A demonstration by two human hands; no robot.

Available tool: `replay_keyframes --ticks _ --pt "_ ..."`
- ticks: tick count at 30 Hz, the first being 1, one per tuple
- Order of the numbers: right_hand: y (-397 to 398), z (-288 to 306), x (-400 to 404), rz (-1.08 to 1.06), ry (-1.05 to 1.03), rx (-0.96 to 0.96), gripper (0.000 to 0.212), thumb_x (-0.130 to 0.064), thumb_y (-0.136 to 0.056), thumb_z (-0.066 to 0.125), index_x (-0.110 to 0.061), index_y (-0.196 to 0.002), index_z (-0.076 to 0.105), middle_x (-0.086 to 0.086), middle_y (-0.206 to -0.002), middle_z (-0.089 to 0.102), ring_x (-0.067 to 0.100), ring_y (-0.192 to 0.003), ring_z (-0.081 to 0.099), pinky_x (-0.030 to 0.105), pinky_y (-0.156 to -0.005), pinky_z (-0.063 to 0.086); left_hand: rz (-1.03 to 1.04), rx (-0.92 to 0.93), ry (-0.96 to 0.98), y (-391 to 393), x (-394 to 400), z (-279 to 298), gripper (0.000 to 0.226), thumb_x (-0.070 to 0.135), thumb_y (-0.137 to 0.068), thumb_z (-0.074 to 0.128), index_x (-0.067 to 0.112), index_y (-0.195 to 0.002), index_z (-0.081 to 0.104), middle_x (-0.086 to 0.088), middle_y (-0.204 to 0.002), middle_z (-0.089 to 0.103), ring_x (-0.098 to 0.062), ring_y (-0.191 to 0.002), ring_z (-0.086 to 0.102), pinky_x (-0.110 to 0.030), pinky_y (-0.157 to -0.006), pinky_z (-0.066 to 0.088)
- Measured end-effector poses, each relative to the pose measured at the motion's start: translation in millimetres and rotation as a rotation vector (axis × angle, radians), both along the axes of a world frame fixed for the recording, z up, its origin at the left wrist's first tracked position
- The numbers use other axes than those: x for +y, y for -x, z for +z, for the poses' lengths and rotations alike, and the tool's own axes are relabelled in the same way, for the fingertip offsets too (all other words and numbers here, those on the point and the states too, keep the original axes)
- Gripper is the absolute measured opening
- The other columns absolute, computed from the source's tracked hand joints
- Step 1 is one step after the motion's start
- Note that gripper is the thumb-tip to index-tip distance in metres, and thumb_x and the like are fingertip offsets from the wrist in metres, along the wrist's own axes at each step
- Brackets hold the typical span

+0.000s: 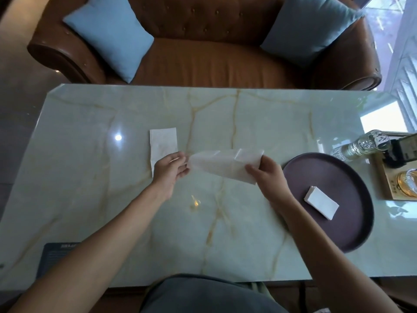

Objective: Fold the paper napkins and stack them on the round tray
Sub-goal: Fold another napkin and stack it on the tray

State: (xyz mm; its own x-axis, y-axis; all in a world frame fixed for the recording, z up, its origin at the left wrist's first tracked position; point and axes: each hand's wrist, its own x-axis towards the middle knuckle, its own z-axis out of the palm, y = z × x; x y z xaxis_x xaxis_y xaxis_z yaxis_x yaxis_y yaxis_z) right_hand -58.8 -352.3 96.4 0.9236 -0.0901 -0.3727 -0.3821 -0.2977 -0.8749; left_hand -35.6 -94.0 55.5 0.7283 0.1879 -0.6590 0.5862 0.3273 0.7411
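A thin white paper napkin (225, 164) is stretched out above the marble table (90, 177), held at both ends. My left hand (170, 168) pinches its left end and my right hand (267, 175) grips its right end. Another white napkin (163, 144) lies flat on the table just behind my left hand, partly hidden by it. On the right, the dark round tray (334, 175) carries one small folded napkin (321, 202) near its middle.
A wooden tray (383, 184) at the right edge holds a glass bottle (361, 144), a dark box (404, 150) and an amber glass (407, 182). A brown leather sofa (207, 59) with two blue cushions stands behind the table. A dark card (56, 254) lies at the near left.
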Motion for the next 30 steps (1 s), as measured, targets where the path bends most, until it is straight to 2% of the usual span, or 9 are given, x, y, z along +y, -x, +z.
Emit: replay_keyframes --ticks 3,8,10,12,14,17,20,23,30 --pt "-24 19 -5 0.343 0.316 -0.012 0.008 -0.01 -0.09 0.065 -0.004 -0.095 0.067 0.016 -0.089 0.073 0.022 -0.077 0.06 0.04 -0.07 0.051 -0.345 -0.141 -0.262 -4 2 9 0.053 0.015 -0.091 0.076 0.008 -0.139 0.056 -0.01 -0.141 0.062 -0.019 -0.123 0.063 -0.029 -0.099 0.052" --pt "-42 58 6 0.782 0.631 0.062 0.017 -0.022 -0.085 0.066 -0.018 -0.075 0.053 0.003 -0.075 0.062 0.032 -0.076 0.058 0.038 -0.068 0.047 -1.056 -0.44 -0.44 -31 -36 45 0.099 0.034 -0.07 0.093 0.025 -0.154 0.041 0.014 -0.161 0.037 0.004 -0.145 0.032 -0.022 -0.121 0.027" --pt "-44 70 7 0.865 0.685 0.11 0.015 -0.027 -0.085 0.064 -0.025 -0.075 0.054 0.0 -0.079 0.063 0.024 -0.073 0.06 0.04 -0.067 0.048 -1.216 -0.423 -0.425 -40 -51 53 0.095 0.033 -0.066 0.095 0.029 -0.149 0.048 0.016 -0.156 0.046 0.003 -0.141 0.039 -0.02 -0.117 0.031" --pt "-45 80 6 0.898 0.697 0.117 0.024 -0.028 -0.085 0.065 -0.034 -0.067 0.049 -0.008 -0.073 0.057 0.013 -0.065 0.054 0.032 -0.059 0.042 -1.283 -0.4 -0.358 -46 -60 56 0.066 0.026 -0.067 0.095 0.023 -0.126 0.067 0.005 -0.133 0.069 -0.009 -0.125 0.061 -0.032 -0.111 0.045" --pt "-46 86 2 0.896 0.683 0.113 0.025 -0.027 -0.085 0.066 -0.033 -0.068 0.049 -0.009 -0.076 0.06 0.014 -0.068 0.054 0.031 -0.062 0.042 -1.265 -0.379 -0.278 -46 -63 54 0.039 0.017 -0.071 0.092 0.015 -0.107 0.076 -0.001 -0.113 0.079 -0.017 -0.112 0.072 -0.041 -0.104 0.053" --pt "-48 84 -9 0.792 0.583 0.049 0.016 -0.021 -0.088 0.071 -0.027 -0.08 0.059 0.001 -0.093 0.069 0.022 -0.084 0.061 0.037 -0.078 0.049 -1.165 -0.351 -0.236 -42 -59 50 0.023 0.011 -0.078 0.087 0.016 -0.1 0.08 0.005 -0.1 0.08 -0.008 -0.093 0.073 -0.03 -0.093 0.056" --pt "-46 68 -24 0.429 0.174 0.035 0.019 -0.019 -0.089 0.079 -0.008 -0.1 0.069 0.009 -0.099 0.073 0.019 -0.088 0.065 0.037 -0.084 0.052 -1.047 -0.328 -0.215 -36 -51 50 0.025 0.018 -0.081 0.086 0.012 -0.104 0.08 0.0 -0.105 0.081 -0.011 -0.098 0.075 -0.029 -0.092 0.057" --pt "-30 46 -27 0.307 -0.173 0.117 0.03 -0.026 -0.09 0.077 -0.009 -0.114 0.071 0.005 -0.109 0.078 0.017 -0.099 0.072 0.032 -0.087 0.056 -0.888 -0.301 -0.113 -30 -45 53 0.029 0.023 -0.084 0.084 0.012 -0.11 0.078 -0.002 -0.11 0.08 -0.018 -0.106 0.075 -0.029 -0.094 0.057" --pt "-13 10 -6 0.055 -0.358 0.146 0.015 -0.023 -0.092 0.075 -0.019 -0.078 0.074 0.005 -0.084 0.073 0.017 -0.076 0.07 0.028 -0.073 0.056 -0.675 -0.221 -0.014 -23 -38 48 0.028 0.019 -0.087 0.08 0.007 -0.113 0.076 -0.007 -0.112 0.079 -0.023 -0.107 0.075 -0.034 -0.093 0.06"
